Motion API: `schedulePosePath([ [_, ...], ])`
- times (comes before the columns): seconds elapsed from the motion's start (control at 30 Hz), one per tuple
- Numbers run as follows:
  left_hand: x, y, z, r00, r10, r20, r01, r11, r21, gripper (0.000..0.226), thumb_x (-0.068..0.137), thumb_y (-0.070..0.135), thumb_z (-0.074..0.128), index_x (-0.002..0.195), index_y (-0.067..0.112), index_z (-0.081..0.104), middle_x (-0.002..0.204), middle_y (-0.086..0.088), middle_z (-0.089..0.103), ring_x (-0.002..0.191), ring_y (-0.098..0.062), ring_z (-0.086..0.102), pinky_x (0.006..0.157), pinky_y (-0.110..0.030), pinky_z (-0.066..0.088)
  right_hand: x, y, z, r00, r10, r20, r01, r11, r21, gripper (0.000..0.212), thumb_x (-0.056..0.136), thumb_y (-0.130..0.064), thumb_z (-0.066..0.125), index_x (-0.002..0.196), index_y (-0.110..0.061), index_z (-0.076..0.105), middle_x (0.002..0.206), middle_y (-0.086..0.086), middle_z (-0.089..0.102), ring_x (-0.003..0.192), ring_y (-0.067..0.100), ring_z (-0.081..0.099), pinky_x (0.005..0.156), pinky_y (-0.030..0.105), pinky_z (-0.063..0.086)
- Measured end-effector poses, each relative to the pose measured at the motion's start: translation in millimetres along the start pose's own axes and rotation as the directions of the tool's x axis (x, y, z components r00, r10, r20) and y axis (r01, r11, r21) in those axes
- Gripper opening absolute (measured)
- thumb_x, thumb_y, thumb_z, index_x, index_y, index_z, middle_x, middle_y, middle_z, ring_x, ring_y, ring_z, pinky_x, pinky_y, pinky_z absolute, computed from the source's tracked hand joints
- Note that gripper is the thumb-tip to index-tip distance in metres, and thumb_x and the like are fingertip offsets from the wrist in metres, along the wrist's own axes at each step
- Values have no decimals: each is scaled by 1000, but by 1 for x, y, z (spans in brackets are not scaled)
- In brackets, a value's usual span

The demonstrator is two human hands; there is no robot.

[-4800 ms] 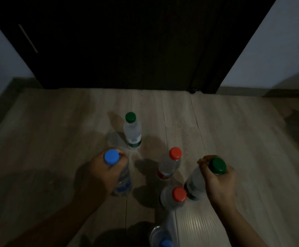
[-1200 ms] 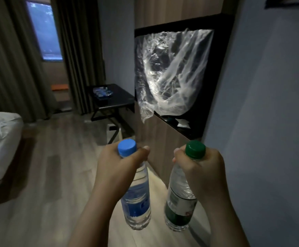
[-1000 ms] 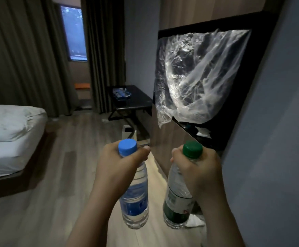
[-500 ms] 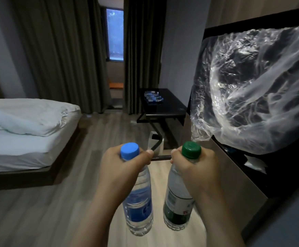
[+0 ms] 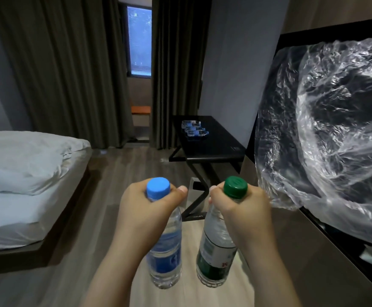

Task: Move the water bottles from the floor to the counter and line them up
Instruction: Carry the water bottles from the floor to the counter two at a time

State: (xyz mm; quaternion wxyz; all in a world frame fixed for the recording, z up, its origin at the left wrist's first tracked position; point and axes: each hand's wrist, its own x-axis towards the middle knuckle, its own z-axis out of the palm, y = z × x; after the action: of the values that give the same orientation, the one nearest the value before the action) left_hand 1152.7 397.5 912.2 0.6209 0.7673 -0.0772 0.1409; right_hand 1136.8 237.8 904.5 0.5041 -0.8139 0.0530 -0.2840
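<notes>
closer than half a second ago, the black tabletop [image 5: 216, 144] looms ahead. left hand [image 5: 145, 209] grips the blue-capped bottle [image 5: 166, 258] at its neck and right hand [image 5: 240, 209] grips the green-capped bottle [image 5: 216, 255]. both hang upright, caps up, apart, over open wooden floor [image 5: 114, 173] beside the bed [image 5: 25, 165].

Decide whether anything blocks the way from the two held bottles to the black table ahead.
Nothing visible does. The left hand grips the blue-capped bottle, the right hand the green-capped bottle, over open floor up to the table. A pale bin stands by its leg.
</notes>
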Motion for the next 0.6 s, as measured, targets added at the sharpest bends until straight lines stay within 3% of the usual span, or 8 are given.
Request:
schedulePosePath([
  [0.13,67,-29,15,1000,-8,24,8,1000,11,20,76,25,72,65,9,68,67,-8,68,67,-17,64,61,-24,49,63,24,33,1000,-12,-21,12,1000,-5,28,77,-28,67,62,-5,62,58,11,61,60,24,58,58,38,49],
  [0.27,135,-52,37,1000,3,-16,-3,1000,12,21,75,24,73,67,6,68,69,-12,68,70,-24,64,65,-33,52,130,53,65,999,17,-37,-16,999,30,33,67,-40,61,64,-7,63,62,8,66,64,24,62,64,38,52],
  [0.43,228,-69,72,999,25,-40,-24,999,42,24,76,22,74,65,2,66,67,-15,66,72,-31,63,66,-39,54,227,81,96,1000,0,-24,1,999,52,37,65,-39,58,63,-2,62,61,15,62,66,32,60,63,43,51],
  [0.6,309,-99,94,998,-42,-48,42,999,12,22,76,21,74,60,7,66,65,-11,67,66,-24,64,69,-37,54,305,114,132,999,19,-37,-18,999,29,38,66,-40,58,62,-2,59,62,14,65,65,31,63,63,42,52],
])
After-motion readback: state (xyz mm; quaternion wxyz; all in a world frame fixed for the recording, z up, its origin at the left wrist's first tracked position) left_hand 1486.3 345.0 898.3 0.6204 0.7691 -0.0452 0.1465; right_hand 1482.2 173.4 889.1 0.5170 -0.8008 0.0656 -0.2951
